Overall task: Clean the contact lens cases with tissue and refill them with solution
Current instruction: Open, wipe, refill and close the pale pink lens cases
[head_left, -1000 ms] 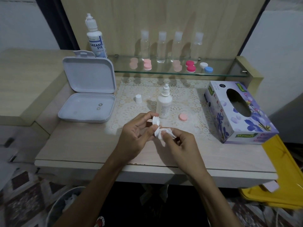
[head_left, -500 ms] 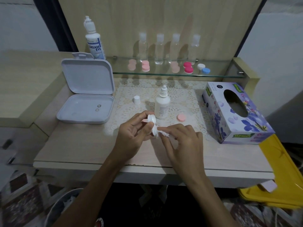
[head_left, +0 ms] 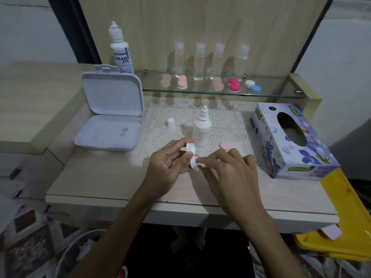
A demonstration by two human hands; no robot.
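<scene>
1. The bench [head_left: 104, 183] is pale wood, with a lace mat [head_left: 224, 119] across its middle and a glass shelf [head_left: 271, 94] along its back edge
2. A tissue box [head_left: 297, 155] with blue flowers lies along the right edge of the bench
3. A white hinged box [head_left: 112, 97] stands open at the back left corner, its lid upright, two small round things in its tray
4. The left hand [head_left: 166, 169] is above the middle of the bench near the front edge, fingers and thumb curled round a white lens case [head_left: 191, 155] held on edge
5. The right hand [head_left: 230, 175] pinches a wad of tissue [head_left: 200, 164] and presses it into the lower well of that case
6. A large solution bottle [head_left: 120, 51] stands at the left end of the shelf, four clear bottles [head_left: 210, 61] in a row to its right
7. A small white solution bottle [head_left: 202, 129] stands uncapped on the mat just behind the hands
8. Coloured lens cases [head_left: 233, 85] lie along the shelf
9. A pink cap [head_left: 224, 146] lies on the mat right of the small bottle
10. A white cap [head_left: 170, 123] stands left of it
</scene>
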